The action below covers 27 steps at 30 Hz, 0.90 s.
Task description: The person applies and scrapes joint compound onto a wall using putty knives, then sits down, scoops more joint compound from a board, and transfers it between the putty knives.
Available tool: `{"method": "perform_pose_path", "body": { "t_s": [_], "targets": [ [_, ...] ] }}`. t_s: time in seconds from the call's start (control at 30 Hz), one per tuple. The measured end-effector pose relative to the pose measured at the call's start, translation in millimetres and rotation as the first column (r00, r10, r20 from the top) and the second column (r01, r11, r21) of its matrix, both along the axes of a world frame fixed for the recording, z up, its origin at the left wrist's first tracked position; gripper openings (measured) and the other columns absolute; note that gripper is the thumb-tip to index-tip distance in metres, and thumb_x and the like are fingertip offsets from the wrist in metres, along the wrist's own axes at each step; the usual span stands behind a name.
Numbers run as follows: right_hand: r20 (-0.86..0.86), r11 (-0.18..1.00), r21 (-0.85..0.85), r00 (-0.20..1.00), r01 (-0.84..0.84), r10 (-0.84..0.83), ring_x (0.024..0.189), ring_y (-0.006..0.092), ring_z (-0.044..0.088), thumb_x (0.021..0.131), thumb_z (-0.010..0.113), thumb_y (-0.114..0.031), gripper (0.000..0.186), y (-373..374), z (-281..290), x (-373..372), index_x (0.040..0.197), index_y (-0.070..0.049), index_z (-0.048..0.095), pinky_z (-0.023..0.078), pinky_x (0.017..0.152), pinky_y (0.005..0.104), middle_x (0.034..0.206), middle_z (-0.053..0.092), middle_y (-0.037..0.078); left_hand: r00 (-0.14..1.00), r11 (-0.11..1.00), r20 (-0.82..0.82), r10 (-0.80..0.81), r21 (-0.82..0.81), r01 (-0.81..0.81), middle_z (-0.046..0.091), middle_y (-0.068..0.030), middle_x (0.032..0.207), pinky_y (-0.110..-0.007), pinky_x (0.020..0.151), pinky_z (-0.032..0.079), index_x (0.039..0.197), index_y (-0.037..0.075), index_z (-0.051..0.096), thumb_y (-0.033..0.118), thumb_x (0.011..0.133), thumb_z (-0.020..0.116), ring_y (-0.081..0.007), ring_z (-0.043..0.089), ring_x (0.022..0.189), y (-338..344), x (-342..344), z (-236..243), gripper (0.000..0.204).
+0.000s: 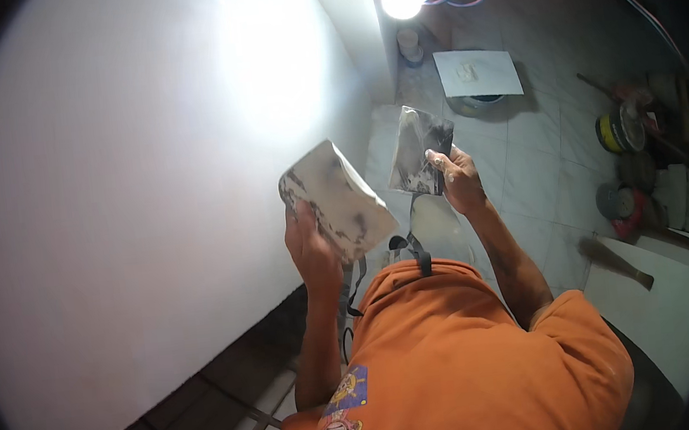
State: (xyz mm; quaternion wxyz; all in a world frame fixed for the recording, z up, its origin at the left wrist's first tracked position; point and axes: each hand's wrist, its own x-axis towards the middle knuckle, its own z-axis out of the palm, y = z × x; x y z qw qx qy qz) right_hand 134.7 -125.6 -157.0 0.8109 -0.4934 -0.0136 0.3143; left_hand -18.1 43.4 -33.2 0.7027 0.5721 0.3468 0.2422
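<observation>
My left hand (307,243) grips a pale, roughly square plate (341,194), a plastering trowel or board smeared with white and grey paste, tilted beside the white wall (134,185). A little to the right and farther forward, my right hand (456,171) is closed on a broad scraper blade (408,147) with white paste on its face and a dark edge strip where my thumb presses. The two tools are apart.
A lit bulb (400,0) with tangled wires hangs at the wall corner. A white cylinder (409,43), a board (475,65) over a round container (475,104), and the tiled floor (532,180) lie beyond. Cans (618,130), tools and pale panels (644,310) are at right.
</observation>
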Motion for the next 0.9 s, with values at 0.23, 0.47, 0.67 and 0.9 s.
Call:
{"method": "perform_pose_path", "body": {
  "t_s": [0.23,0.47,0.67,0.9],
  "targets": [
    [-0.065,1.0,-0.004,0.998,0.021,-0.021,0.073,0.0062,0.053,0.092,0.05,-0.008,0.015,4,45,-12,0.102,0.001,0.057,0.048,0.067,0.0227,0.086,0.059,0.001,0.999,0.952,0.031,-0.006,0.307,-0.004,0.057,-0.011,0.097,-0.027,0.079,0.043,0.112,-0.006,0.049,0.026,0.1,0.035,-0.0157,0.052,0.086,20,38,-12,0.037],
    [-0.03,0.99,-0.107,0.995,-0.096,0.093,0.08,0.0126,0.061,0.092,0.048,-0.011,0.019,-4,57,-10,0.103,0.003,0.055,0.052,0.074,0.0271,0.093,0.061,0.006,0.999,0.842,-0.01,0.043,0.539,-0.031,0.059,-0.0167,0.088,-0.033,0.069,0.045,0.109,-0.006,0.049,0.024,0.099,0.037,-0.0237,0.056,0.075,10,71,-21,0.034],
    [-0.007,0.984,-0.08,0.987,-0.159,0.159,0.076,0.0053,0.049,0.093,0.048,-0.012,0.022,9,36,-26,0.107,0.004,0.055,0.044,0.07,0.0219,0.087,0.058,0.001,0.994,0.648,0.008,0.113,0.757,-0.079,0.061,-0.0206,0.091,-0.036,0.067,0.047,0.11,-0.008,0.048,0.02,0.098,0.037,-0.0317,0.061,0.076,1,61,-46,0.032],
    [0.019,0.934,-0.158,0.945,-0.319,0.326,0.07,0.0035,0.045,0.093,0.048,-0.012,0.021,9,74,-47,0.107,0.002,0.054,0.042,0.064,0.0204,0.083,0.055,-0.002,0.985,0.68,0.102,0.143,0.713,-0.172,0.055,-0.0183,0.116,-0.034,0.088,0.043,0.122,-0.007,0.045,0.021,0.1,0.036,-0.0242,0.055,0.103,-6,16,-20,0.037]
  ]
}}
